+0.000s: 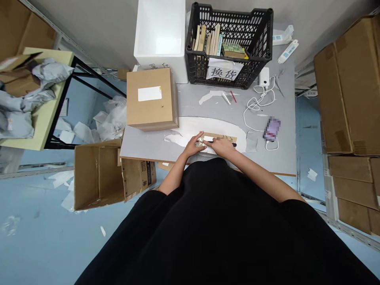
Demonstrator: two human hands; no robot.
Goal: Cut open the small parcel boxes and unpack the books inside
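Note:
A small flat brown cardboard piece (234, 139) with a white label and dark marks lies on white paper near the table's front edge. At its left end, my left hand (192, 147) rests with thumb and fingers spread around a shiny, clear-looking patch. My right hand (222, 147) lies over the middle of the piece, its fingers closed round a black pen-like tool (234, 145). The tool's left tip points toward my left hand.
A closed cardboard box (150, 107) stands left on the table (276, 158). Behind are a white foam box (160, 35) and a black crate (230, 19) holding books. A phone (271, 129) with a white cable lies right. An open carton (97, 174) sits left below.

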